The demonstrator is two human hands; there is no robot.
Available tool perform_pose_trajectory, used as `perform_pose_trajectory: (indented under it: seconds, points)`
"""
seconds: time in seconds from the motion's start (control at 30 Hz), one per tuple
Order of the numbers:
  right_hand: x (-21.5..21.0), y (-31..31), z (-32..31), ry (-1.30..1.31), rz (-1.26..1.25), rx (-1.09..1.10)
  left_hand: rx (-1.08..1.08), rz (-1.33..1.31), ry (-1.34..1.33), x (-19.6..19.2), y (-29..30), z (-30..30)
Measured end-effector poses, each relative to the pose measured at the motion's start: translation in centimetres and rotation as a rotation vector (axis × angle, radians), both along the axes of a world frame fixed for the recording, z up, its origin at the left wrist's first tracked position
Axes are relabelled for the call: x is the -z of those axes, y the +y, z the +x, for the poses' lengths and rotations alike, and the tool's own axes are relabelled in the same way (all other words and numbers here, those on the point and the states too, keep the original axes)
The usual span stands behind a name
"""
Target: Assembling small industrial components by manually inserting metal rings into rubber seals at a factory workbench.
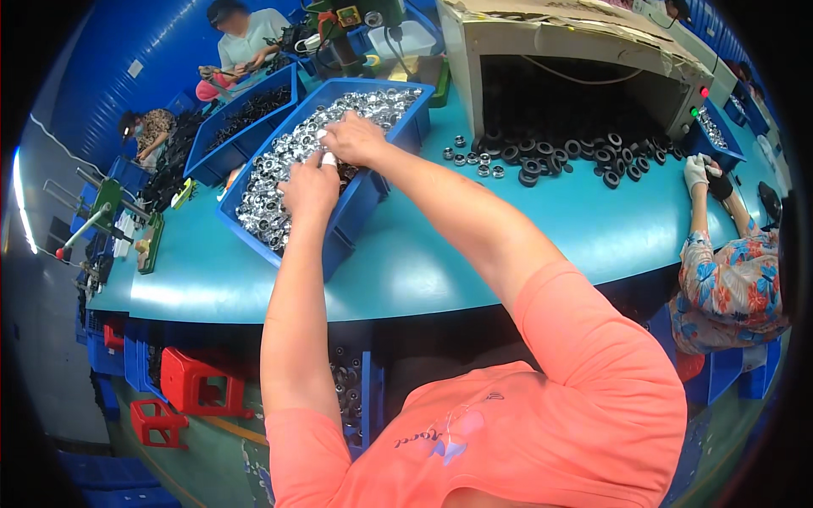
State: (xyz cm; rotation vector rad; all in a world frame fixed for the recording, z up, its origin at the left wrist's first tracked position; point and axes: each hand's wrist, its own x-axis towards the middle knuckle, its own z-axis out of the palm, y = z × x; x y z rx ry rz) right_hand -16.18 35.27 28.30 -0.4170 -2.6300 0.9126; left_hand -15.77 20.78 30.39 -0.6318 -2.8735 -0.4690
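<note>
A long blue bin [366, 196] on the teal table is filled with several shiny silver ring-shaped metal parts [279, 161]. My left hand [310, 188] reaches into the bin, fingers curled down among the parts, with white tape on a fingertip. My right hand [354, 138] lies just beyond it, also pressed into the pile with taped fingertips. Whether either hand grips a part is hidden by the backs of the hands. My orange sleeves fill the lower picture.
A second blue bin [246, 127] of dark parts stands to the left. Several black rings [567, 157] lie scattered before a boxy beige machine [576, 68]. A person in a floral shirt [728, 279] works at the right; other people sit at the far left. Red stools [199, 385] stand below the table.
</note>
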Motion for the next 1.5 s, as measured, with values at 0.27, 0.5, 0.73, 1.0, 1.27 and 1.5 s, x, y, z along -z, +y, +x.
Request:
perform_pose_trajectory:
  seconds: [0.27,0.5,0.73,1.0,1.27,1.5]
  points:
    - [0.2,-1.7,-1.7,0.136,-0.173,0.021,-0.090,0.364,0.017,1.5,1.2,-1.5]
    - [1.0,-0.7,-1.2,0.573,-0.464,0.152,0.013,0.768,0.043,-0.2,4.3,0.5]
    - [4.8,3.9,6.5,0.825,-0.108,0.225,0.253,0.870,0.142,3.4,9.3,6.0]
    - [10.6,5.4,10.9,0.454,-0.335,0.361,0.317,0.738,0.002,11.3,10.4,8.1]
    - [11.1,6.5,14.7,0.289,0.183,0.140,0.383,0.329,0.140,14.2,9.1,8.3]
    - [10.2,9.6,17.1,0.257,0.326,0.170,0.458,0.325,0.226,13.1,6.9,8.8]
